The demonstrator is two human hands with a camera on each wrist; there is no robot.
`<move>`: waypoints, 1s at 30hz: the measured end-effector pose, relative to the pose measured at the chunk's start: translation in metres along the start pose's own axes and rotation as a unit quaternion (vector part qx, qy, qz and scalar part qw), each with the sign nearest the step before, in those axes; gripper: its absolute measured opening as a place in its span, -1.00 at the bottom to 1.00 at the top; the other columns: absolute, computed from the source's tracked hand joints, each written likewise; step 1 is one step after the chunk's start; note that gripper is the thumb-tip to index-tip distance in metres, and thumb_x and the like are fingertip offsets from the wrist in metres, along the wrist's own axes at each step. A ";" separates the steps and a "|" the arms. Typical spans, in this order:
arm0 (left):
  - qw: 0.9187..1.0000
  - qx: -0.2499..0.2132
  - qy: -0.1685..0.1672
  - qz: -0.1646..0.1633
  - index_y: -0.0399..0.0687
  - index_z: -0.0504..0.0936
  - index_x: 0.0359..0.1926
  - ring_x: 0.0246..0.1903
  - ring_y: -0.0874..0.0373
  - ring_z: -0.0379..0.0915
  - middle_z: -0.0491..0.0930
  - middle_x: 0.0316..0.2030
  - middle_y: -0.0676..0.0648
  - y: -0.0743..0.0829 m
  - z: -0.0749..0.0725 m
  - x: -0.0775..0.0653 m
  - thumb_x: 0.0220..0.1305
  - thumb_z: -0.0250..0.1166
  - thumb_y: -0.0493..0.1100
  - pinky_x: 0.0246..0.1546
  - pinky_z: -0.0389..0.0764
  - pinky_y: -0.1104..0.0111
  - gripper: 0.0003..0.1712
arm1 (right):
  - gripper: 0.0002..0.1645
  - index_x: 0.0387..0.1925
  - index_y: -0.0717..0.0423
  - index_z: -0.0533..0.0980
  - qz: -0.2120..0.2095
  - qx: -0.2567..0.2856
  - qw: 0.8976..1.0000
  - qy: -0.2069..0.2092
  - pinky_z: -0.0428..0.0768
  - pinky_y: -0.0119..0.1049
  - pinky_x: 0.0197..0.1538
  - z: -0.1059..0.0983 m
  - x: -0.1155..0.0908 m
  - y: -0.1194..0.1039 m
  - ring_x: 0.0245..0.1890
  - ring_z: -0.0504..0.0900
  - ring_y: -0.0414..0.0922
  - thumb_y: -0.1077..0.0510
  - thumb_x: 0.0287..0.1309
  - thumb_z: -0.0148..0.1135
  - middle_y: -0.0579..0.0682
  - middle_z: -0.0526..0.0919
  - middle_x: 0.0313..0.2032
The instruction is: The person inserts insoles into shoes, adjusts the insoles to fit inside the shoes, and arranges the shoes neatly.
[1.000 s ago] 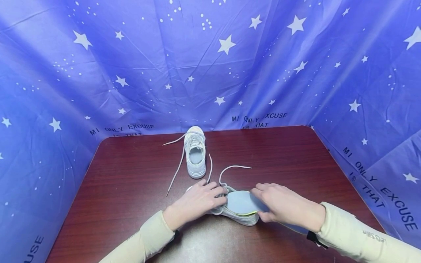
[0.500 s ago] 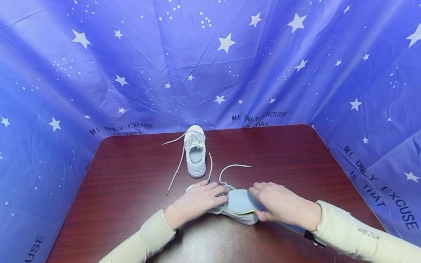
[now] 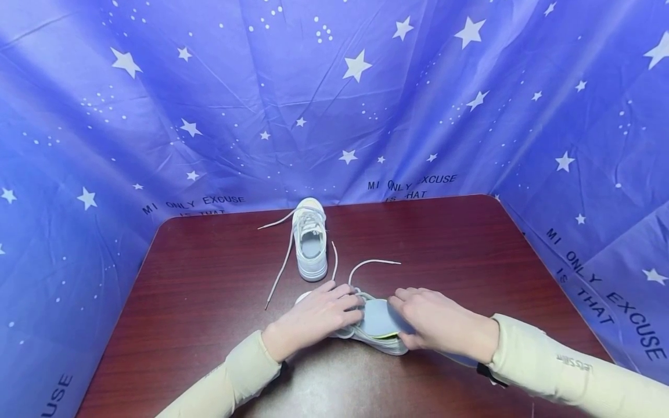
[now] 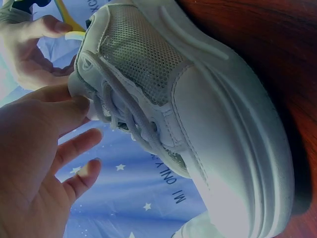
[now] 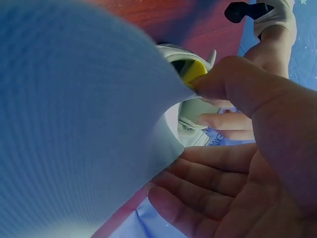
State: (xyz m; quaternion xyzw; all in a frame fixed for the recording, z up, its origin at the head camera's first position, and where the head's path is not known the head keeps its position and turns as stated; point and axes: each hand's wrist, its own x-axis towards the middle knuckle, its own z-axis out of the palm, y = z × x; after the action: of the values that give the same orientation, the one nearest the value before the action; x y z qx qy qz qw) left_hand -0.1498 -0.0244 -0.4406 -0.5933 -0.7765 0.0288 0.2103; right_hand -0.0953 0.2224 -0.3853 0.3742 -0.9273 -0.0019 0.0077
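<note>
A white lace-up sneaker (image 3: 384, 346) lies near the front of the table, its toe to the left. My left hand (image 3: 313, 316) is over its laced front; in the left wrist view, thumb and index finger pinch the tongue (image 4: 75, 85), the other fingers loose. With thumb and fingers at its two edges, my right hand (image 3: 446, 322) grips a pale blue insole (image 3: 378, 318) with a yellow underside. The insole's front part is within the shoe opening, while its heel part sticks out under my right wrist. Its front tip is hidden inside the shoe.
A second white sneaker (image 3: 312, 270) stands farther back with loose laces, a grey insole inside it. One loose lace (image 3: 373, 262) of the near shoe curls across the dark red wooden table (image 3: 444, 232). A blue star-patterned curtain (image 3: 272, 104) surrounds the table.
My right hand has moved slightly left with the insole, which slides farther into the shoe. My left hand stays almost where it was on the tongue.
</note>
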 end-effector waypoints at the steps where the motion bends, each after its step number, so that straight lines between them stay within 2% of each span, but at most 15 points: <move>1: 1.000 0.000 0.000 0.002 0.27 0.61 -0.20 0.04 0.23 0.38 0.59 -0.02 0.25 0.000 0.000 0.000 0.23 0.04 0.01 -0.19 0.39 0.37 -0.77 | -0.49 -0.26 0.18 0.51 0.000 -0.001 1.000 -0.001 0.60 -0.13 -0.25 0.000 0.001 0.000 -0.41 0.54 -0.07 -0.06 -0.26 0.36 -0.02 0.57 -0.40; 7: 1.000 -0.003 -0.007 0.005 0.24 0.59 -0.20 0.00 0.25 0.41 0.58 -0.02 0.23 0.001 0.001 0.002 0.24 0.02 -0.01 -0.21 0.39 0.39 -0.78 | -0.50 -0.28 0.19 0.51 0.004 0.002 1.000 -0.002 0.61 -0.12 -0.27 0.002 0.003 -0.002 -0.40 0.54 -0.06 -0.05 -0.25 0.35 -0.01 0.57 -0.40; 11: 1.000 -0.007 -0.007 0.008 0.22 0.59 -0.20 -0.03 0.25 0.42 0.59 -0.03 0.21 0.001 0.001 0.003 0.23 0.05 -0.04 -0.21 0.41 0.41 -0.80 | -0.53 -0.32 0.19 0.51 0.006 0.007 1.000 0.005 0.56 -0.19 -0.39 0.004 0.004 -0.004 -0.47 0.46 -0.12 -0.03 -0.28 0.35 -0.07 0.50 -0.46; 16: 1.000 -0.009 0.002 0.012 0.21 0.59 -0.20 -0.03 0.25 0.43 0.59 -0.04 0.20 0.001 0.002 0.003 0.21 0.10 -0.05 -0.22 0.42 0.41 -0.82 | -0.58 -0.37 0.16 0.49 -0.002 0.006 1.000 0.014 0.51 -0.25 -0.44 0.007 0.006 -0.004 -0.51 0.38 -0.16 0.00 -0.30 0.34 -0.12 0.41 -0.51; 30: 1.000 -0.018 0.012 0.011 0.19 0.60 -0.19 -0.01 0.24 0.43 0.59 -0.03 0.18 0.002 0.007 0.002 0.23 0.05 -0.03 -0.20 0.44 0.41 -0.78 | -0.63 -0.46 0.09 0.42 -0.007 0.008 1.000 0.015 0.48 -0.27 -0.44 0.016 0.018 -0.007 -0.52 0.36 -0.16 -0.01 -0.30 0.34 -0.13 0.37 -0.53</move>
State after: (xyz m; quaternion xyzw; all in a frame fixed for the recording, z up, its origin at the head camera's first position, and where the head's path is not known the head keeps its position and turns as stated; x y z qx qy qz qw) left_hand -0.1511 -0.0202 -0.4472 -0.6059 -0.7676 0.0102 0.2090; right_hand -0.1035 0.2049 -0.4014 0.3809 -0.9244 0.0108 0.0188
